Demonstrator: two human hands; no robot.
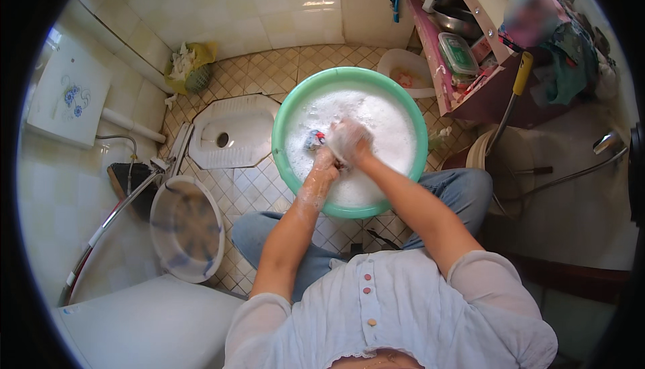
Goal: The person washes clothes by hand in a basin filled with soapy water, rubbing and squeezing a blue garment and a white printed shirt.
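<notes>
A large green plastic basin [351, 212] full of white suds stands in front of me. Both hands are together over its middle, coated in foam. My left hand [327, 160] is low in the suds, beside a small piece of wet patterned cloth [315, 139] in blue and red; its fingers are mostly hidden by foam and the other hand. My right hand [351, 139] is blurred and bent over the left one, with foam on its back. Some dark fabric shows between the hands. Whether either hand grips the cloth is not clear.
A squat toilet [232, 129] lies left of the basin, with a white round tub [187, 229] nearer me. A yellow-lined waste basket [190, 69] stands at the back wall. On the right are a pink shelf [428, 61], a bucket [481, 152] with a yellow-handled tool [522, 74], and a shower head [606, 143].
</notes>
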